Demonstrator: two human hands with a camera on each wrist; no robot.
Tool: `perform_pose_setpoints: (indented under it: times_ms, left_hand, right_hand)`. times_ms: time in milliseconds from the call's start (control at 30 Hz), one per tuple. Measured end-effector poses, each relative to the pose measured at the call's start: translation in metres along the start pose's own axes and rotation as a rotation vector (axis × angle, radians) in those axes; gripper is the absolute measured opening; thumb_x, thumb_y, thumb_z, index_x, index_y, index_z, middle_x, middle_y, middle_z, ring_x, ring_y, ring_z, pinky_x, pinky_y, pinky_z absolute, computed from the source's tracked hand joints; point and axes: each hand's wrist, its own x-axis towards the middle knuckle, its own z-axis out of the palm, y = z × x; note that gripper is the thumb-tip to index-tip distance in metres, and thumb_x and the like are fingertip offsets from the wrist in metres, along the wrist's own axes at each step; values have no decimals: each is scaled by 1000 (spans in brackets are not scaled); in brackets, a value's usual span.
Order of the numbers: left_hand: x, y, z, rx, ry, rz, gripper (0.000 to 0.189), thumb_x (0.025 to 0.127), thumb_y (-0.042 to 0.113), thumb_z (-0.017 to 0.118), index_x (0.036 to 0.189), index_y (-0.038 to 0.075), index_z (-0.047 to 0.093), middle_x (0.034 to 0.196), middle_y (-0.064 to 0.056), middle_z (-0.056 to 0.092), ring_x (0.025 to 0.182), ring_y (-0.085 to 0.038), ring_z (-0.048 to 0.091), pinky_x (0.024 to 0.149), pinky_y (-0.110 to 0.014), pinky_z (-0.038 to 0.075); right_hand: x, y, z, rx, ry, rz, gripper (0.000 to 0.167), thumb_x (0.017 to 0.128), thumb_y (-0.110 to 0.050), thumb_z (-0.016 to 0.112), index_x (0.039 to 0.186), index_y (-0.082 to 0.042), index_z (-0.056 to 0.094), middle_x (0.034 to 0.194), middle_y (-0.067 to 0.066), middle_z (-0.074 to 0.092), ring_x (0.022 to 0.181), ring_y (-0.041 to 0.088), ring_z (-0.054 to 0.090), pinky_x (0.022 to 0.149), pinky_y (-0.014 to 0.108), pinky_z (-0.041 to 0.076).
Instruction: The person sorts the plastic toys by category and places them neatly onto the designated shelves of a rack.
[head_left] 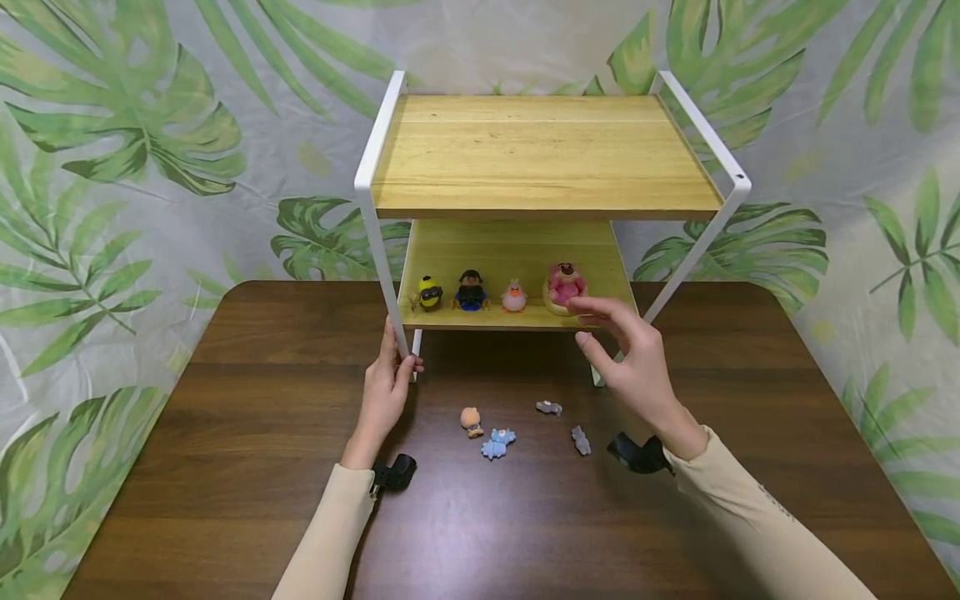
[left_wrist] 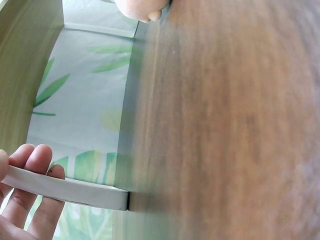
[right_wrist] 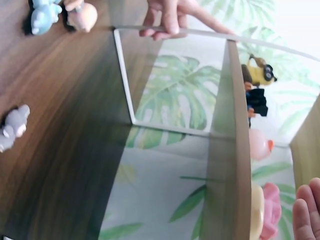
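Observation:
My left hand (head_left: 385,393) grips the white front-left leg (left_wrist: 75,192) of a two-tier shelf, its fingers wrapped round the metal. At the right end of the lower board (head_left: 480,319), my right hand (head_left: 637,360) hovers with thumb and fingers spread and nothing between them. Just left of its fingertips sits a pink bear figure (head_left: 566,285) on a pale yellow base; the right wrist view shows a gap between fingers and bear. Along the same board stand a white duck figure (head_left: 513,297), a dark-clothed figure (head_left: 470,292) and a yellow figure with black goggles (head_left: 429,294).
On the brown table (head_left: 262,467) before the shelf lie an orange-headed figure (head_left: 470,419), light blue figures (head_left: 498,443) and two small grey figures (head_left: 549,407). The upper board (head_left: 540,154) overhangs the lower one. A leaf-patterned cloth (head_left: 112,250) hangs behind.

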Motion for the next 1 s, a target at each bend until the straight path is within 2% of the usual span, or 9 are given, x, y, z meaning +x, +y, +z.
perform_pose_setpoints:
  times_ms: [267, 633, 800, 1000]
  left_hand:
    - [0, -1, 0, -1, 0, -1, 92, 94, -9, 52, 152, 45, 4, 82, -19, 63, 72, -31, 66, 65, -45, 56]
    - [0, -1, 0, -6, -2, -6, 93, 94, -9, 52, 152, 45, 3, 83, -19, 62, 73, -31, 66, 65, -45, 56]
    - [0, -2, 0, -10, -2, -14, 94, 94, -9, 52, 151, 47, 3, 83, -20, 62, 73, -31, 66, 65, -45, 56]
    - [0, -1, 1, -19, 4, -13, 94, 93, -10, 53, 151, 47, 5, 83, -20, 63, 72, -32, 65, 64, -45, 56]
  right_hand:
    - [-8, 3, 13, 27, -36, 12, 41, 79, 24, 60, 118, 9, 59, 113, 20, 62, 104, 20, 60, 90, 30, 48]
    - [-21, 13, 30, -4, -117, 46, 39, 82, 18, 62, 119, 5, 60, 111, 16, 64, 101, 24, 60, 89, 29, 49]
    - [-28, 17, 41, -9, -170, 94, 39, 83, 17, 63, 119, 4, 60, 110, 16, 64, 100, 24, 61, 88, 34, 50]
    - [-33, 13, 56, -11, -212, 114, 34, 82, 17, 63, 115, 10, 59, 106, 21, 63, 93, 34, 62, 81, 48, 52]
